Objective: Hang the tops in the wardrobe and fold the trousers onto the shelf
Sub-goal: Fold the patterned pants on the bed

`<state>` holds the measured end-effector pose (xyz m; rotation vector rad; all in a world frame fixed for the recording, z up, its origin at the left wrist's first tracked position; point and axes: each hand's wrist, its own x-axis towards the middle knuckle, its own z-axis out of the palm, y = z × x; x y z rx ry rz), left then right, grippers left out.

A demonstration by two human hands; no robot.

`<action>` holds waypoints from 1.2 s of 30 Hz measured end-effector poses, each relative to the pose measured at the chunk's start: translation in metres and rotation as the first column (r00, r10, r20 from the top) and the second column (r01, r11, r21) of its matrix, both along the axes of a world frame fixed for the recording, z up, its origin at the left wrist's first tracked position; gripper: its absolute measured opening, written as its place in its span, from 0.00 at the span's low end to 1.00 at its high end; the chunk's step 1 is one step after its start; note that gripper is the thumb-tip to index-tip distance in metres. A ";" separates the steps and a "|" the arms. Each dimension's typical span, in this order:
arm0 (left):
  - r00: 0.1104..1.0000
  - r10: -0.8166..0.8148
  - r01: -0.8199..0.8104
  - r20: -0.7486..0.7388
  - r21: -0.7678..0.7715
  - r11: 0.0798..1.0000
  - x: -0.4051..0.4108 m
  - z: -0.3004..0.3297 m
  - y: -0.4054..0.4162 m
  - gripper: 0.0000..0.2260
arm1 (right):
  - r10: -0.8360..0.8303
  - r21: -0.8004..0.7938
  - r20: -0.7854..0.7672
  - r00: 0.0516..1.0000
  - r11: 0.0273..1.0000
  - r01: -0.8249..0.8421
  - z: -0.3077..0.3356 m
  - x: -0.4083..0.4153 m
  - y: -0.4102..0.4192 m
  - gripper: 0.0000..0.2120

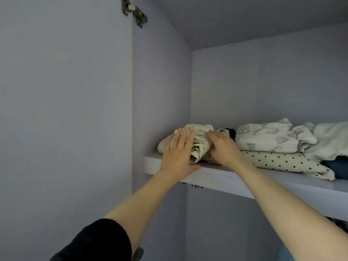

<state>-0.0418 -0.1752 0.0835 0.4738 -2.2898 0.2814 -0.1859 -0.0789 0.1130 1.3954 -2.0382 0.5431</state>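
Wide view into a pale grey wardrobe (263, 81), its open door (66, 110) filling the left half of the frame. A white shelf (216, 178) runs from centre to the right edge. On its right side sits a stack: a cream printed garment (267, 140) on top of a cream polka-dot piece (282, 163), with a white fleecy item (331, 140) and something dark blue (337, 166) at the far right. And in the centre, at the shelf's left end, the folded cream trousers (199, 146). The left hand (178, 151) lies flat on the bundle, fingers straight and together. The right hand (223, 149) presses its right side, fingers extended, lightly bent. A black sleeve (98, 242) shows lower left. Metal hinge (134, 11) up top.
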 end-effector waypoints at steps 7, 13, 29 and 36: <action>0.989 0.033 -0.016 0.143 -0.119 0.993 -0.030 0.032 -0.013 0.31 | 0.173 0.136 0.037 0.984 0.975 -0.177 0.028 -0.053 -0.024 0.28; 1.000 -0.001 0.001 0.002 0.052 0.999 -0.025 0.066 -0.036 0.17 | 0.261 0.242 0.110 0.959 0.929 -0.281 0.044 -0.071 -0.050 0.26; 0.843 0.379 -0.358 0.382 -0.128 0.925 -0.032 0.074 -0.098 0.31 | 0.001 0.127 -0.563 0.827 0.988 0.086 0.043 -0.070 -0.025 0.19; 0.952 -0.190 0.122 0.242 0.268 0.956 -0.072 0.049 -0.063 0.36 | -0.051 0.154 -0.392 0.918 0.981 0.120 0.045 -0.068 -0.030 0.13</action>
